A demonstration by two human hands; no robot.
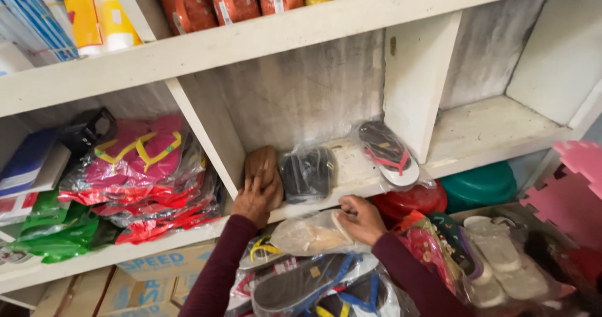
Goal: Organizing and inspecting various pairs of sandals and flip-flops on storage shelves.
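While the left hand [256, 198] rests against a brown sandal [263, 166] stood on edge at the left end of the white shelf [351, 173], its fingers lie flat on the sandal's side rather than curled round it; the hand presses it toward the upright divider [207, 135], touching but not clasping. Lower and to the right, the right hand [359, 220] pinches the top of a clear plastic bag with pale footwear inside [310, 234]; fingers and thumb are closed narrowly on the bag's edge, just below the front lip of the shelf. Beside the brown sandal, touching or nearly so, sits a bagged black sandal pair [307, 174]; further right on the same shelf lies a bagged flip-flop with a dark sole and red straps [389, 154], leaning toward the next divider. Both forearms wear maroon sleeves [216, 273]. Beneath the hands is a heap of bagged flip-flops with blue and yellow straps [313, 285]; to its right lie bagged white sandals [501, 254], a red basin [411, 201] and a green basin [480, 185] under the shelf. In the left compartment are stacked bags of pink flip-flops with yellow straps [141, 151] and green packets [56, 232]; cardboard boxes [153, 273] stand below; pink foam tiles [574, 185] show at the right edge; orange and yellow items [238, 0] line the upper shelf.
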